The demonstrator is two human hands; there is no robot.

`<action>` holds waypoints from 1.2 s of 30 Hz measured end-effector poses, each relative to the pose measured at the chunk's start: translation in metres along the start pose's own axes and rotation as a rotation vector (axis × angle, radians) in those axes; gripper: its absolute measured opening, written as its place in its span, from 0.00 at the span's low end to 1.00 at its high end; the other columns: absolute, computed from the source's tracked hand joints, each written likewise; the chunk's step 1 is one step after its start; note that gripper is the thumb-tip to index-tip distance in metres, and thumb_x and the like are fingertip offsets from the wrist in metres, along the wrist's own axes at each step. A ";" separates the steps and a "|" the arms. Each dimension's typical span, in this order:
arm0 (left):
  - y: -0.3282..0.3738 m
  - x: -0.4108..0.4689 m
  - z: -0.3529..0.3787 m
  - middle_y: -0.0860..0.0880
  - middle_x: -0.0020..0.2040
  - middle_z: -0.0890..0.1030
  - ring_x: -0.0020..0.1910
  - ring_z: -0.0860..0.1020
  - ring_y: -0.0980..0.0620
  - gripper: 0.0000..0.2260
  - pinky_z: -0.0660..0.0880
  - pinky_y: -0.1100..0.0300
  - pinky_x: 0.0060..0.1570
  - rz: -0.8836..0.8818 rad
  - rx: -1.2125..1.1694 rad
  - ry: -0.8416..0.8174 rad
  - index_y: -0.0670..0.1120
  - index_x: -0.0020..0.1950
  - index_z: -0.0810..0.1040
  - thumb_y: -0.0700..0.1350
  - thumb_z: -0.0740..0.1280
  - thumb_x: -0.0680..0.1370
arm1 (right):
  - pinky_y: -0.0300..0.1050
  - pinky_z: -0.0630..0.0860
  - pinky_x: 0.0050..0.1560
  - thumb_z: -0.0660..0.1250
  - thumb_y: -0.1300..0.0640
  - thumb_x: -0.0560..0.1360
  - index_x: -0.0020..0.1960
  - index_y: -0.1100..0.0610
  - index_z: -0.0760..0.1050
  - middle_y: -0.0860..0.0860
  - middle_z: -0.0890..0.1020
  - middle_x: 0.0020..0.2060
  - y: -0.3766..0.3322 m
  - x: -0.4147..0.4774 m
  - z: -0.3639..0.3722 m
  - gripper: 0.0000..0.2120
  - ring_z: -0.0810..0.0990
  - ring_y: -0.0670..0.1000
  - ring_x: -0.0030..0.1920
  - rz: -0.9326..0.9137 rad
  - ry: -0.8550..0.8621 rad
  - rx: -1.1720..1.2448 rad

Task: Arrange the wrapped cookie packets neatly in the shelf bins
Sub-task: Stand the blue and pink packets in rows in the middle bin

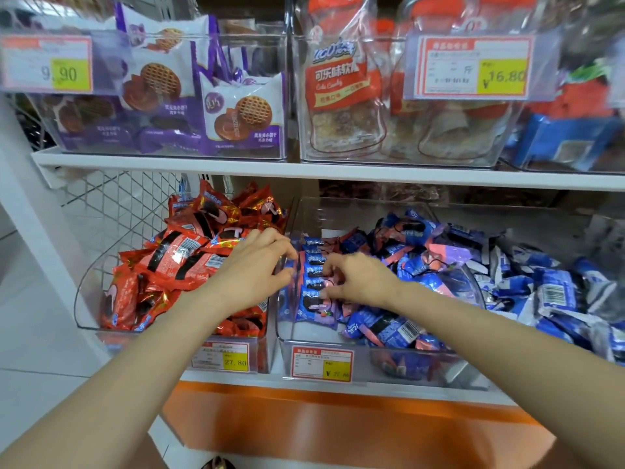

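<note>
In the white shelf unit (203, 164) we face two clear bins: the left bin (84, 299) is heaped with red cookie packets (176, 258), and the middle bin (372, 360) holds loose blue cookie packets (422, 255). Along its left wall a row of blue packets (313, 275) stands on edge. Our left hand (257, 265) and right hand (362, 279) bracket that row — each grip curled narrow onto it.

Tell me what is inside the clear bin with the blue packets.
The bin holds blue cookie packets: a neat upright row along its left wall, a loose heap to the right. The left hand and right hand cover part of the row; packets under the heap are hidden.
</note>
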State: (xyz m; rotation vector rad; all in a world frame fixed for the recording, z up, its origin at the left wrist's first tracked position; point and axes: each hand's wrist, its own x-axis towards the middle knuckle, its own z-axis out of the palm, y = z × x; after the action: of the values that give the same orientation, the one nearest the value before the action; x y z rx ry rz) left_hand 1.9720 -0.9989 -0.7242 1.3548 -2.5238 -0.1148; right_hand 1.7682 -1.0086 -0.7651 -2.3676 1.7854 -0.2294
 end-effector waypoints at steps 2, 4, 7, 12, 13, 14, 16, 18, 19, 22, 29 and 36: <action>0.003 0.002 0.000 0.52 0.66 0.68 0.63 0.62 0.53 0.13 0.58 0.60 0.62 0.006 0.043 0.037 0.51 0.62 0.73 0.49 0.62 0.78 | 0.43 0.73 0.45 0.70 0.47 0.72 0.55 0.52 0.75 0.48 0.81 0.47 0.004 -0.008 -0.022 0.15 0.79 0.50 0.47 -0.044 0.104 0.052; 0.009 0.004 0.000 0.53 0.64 0.70 0.62 0.63 0.52 0.12 0.58 0.60 0.59 0.043 0.045 0.128 0.50 0.61 0.74 0.47 0.64 0.78 | 0.44 0.75 0.48 0.70 0.51 0.73 0.55 0.52 0.77 0.47 0.81 0.45 0.014 -0.017 -0.042 0.12 0.80 0.49 0.47 -0.062 0.203 0.081; 0.028 0.008 0.007 0.52 0.60 0.73 0.59 0.65 0.52 0.11 0.60 0.61 0.58 0.149 -0.007 0.215 0.49 0.59 0.76 0.44 0.64 0.77 | 0.48 0.76 0.51 0.70 0.54 0.73 0.54 0.50 0.78 0.47 0.83 0.46 0.034 -0.030 -0.058 0.10 0.80 0.50 0.49 -0.077 0.209 0.015; 0.053 0.020 0.035 0.49 0.59 0.74 0.61 0.69 0.49 0.13 0.67 0.57 0.55 0.112 0.036 -0.031 0.47 0.60 0.72 0.46 0.65 0.77 | 0.43 0.66 0.58 0.66 0.46 0.75 0.63 0.44 0.74 0.44 0.78 0.59 0.044 -0.046 -0.055 0.16 0.74 0.49 0.61 -0.177 0.019 -0.312; 0.055 0.023 0.040 0.49 0.60 0.74 0.61 0.70 0.48 0.13 0.68 0.56 0.53 0.079 0.014 -0.074 0.46 0.60 0.71 0.46 0.65 0.76 | 0.44 0.63 0.60 0.64 0.45 0.76 0.65 0.42 0.72 0.43 0.77 0.61 0.042 -0.047 -0.052 0.18 0.72 0.48 0.62 -0.196 -0.020 -0.412; 0.057 0.027 0.044 0.48 0.60 0.75 0.61 0.71 0.48 0.14 0.68 0.56 0.51 0.049 0.004 -0.112 0.46 0.61 0.71 0.46 0.65 0.76 | 0.44 0.61 0.61 0.63 0.46 0.76 0.67 0.41 0.69 0.43 0.76 0.62 0.041 -0.047 -0.050 0.19 0.70 0.48 0.63 -0.216 -0.044 -0.502; 0.062 0.033 0.052 0.46 0.60 0.75 0.61 0.72 0.46 0.14 0.67 0.57 0.46 0.007 0.042 -0.173 0.45 0.61 0.70 0.45 0.65 0.77 | 0.46 0.60 0.61 0.61 0.53 0.77 0.70 0.40 0.65 0.44 0.74 0.63 0.034 -0.049 -0.046 0.22 0.69 0.50 0.62 -0.245 -0.052 -0.610; 0.064 0.038 0.057 0.43 0.60 0.75 0.60 0.73 0.43 0.13 0.66 0.57 0.44 -0.034 0.064 -0.227 0.43 0.60 0.70 0.43 0.64 0.77 | 0.48 0.60 0.60 0.59 0.58 0.76 0.70 0.40 0.64 0.47 0.72 0.63 0.029 -0.048 -0.043 0.25 0.69 0.53 0.62 -0.243 -0.048 -0.687; 0.063 0.040 0.060 0.42 0.60 0.75 0.59 0.73 0.43 0.12 0.67 0.57 0.45 -0.058 0.053 -0.248 0.42 0.60 0.71 0.42 0.64 0.77 | 0.49 0.60 0.61 0.59 0.58 0.76 0.70 0.41 0.65 0.49 0.71 0.63 0.026 -0.047 -0.042 0.24 0.69 0.54 0.62 -0.249 -0.047 -0.695; 0.055 0.047 0.068 0.43 0.59 0.77 0.59 0.74 0.44 0.12 0.70 0.57 0.50 -0.116 -0.038 -0.291 0.42 0.60 0.72 0.39 0.63 0.76 | 0.50 0.63 0.59 0.63 0.54 0.76 0.62 0.44 0.75 0.50 0.75 0.57 0.026 -0.040 -0.035 0.16 0.73 0.54 0.58 -0.281 0.042 -0.645; 0.049 0.046 0.050 0.48 0.51 0.78 0.44 0.77 0.52 0.18 0.74 0.57 0.49 -0.097 -0.576 -0.189 0.45 0.57 0.72 0.42 0.73 0.71 | 0.40 0.69 0.42 0.66 0.52 0.76 0.51 0.49 0.81 0.44 0.82 0.44 0.048 -0.047 -0.058 0.07 0.78 0.48 0.47 0.055 0.318 -0.023; 0.053 0.038 0.033 0.48 0.39 0.80 0.32 0.80 0.57 0.03 0.77 0.62 0.36 -0.208 -1.099 -0.105 0.46 0.44 0.73 0.41 0.64 0.78 | 0.29 0.63 0.22 0.65 0.63 0.76 0.47 0.62 0.80 0.52 0.77 0.29 0.047 -0.052 -0.065 0.05 0.70 0.39 0.20 0.209 0.351 0.614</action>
State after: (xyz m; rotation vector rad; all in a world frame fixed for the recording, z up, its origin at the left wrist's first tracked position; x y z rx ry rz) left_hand 1.9000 -1.0023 -0.7381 1.0785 -1.7892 -1.3846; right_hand 1.6955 -0.9735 -0.7136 -1.7705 1.7415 -1.0476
